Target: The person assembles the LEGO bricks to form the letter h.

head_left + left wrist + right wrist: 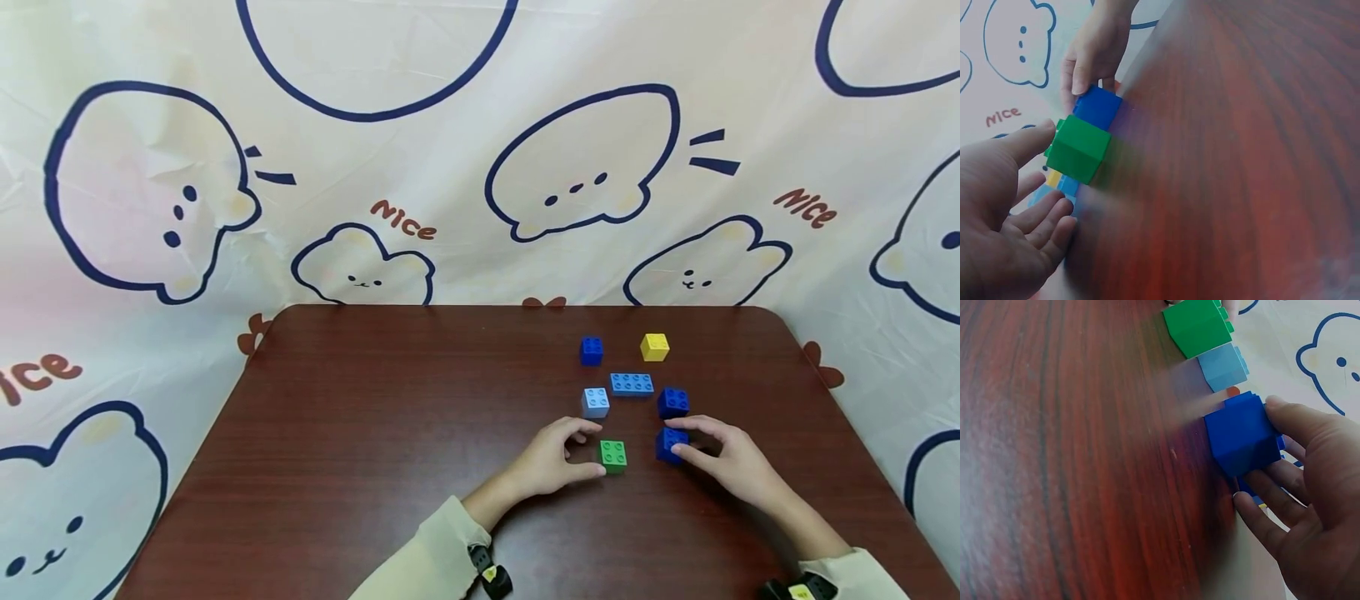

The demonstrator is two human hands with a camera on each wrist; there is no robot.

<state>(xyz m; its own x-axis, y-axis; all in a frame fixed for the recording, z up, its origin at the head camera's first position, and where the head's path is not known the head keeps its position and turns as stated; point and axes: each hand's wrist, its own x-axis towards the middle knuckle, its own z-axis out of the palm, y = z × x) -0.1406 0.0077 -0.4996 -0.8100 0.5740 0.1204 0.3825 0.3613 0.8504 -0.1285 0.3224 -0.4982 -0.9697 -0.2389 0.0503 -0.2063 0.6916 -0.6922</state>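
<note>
My left hand (551, 462) is beside a green toy brick (612, 456), thumb near its lower left corner. In the left wrist view its fingers are spread apart from the green brick (1079, 150). My right hand (731, 462) holds a dark blue brick (670, 446) on the table, the thumb on its near side and the index finger behind. The right wrist view shows the thumb at the top of this blue brick (1244, 434), other fingers partly hidden past it. Just behind stands a second dark blue brick (673, 403).
Farther back on the brown table (360, 433) are a light blue brick (596, 403), a longer blue brick (632, 385), another dark blue brick (591, 351) and a yellow brick (655, 347). A printed cloth (465, 167) hangs behind the table.
</note>
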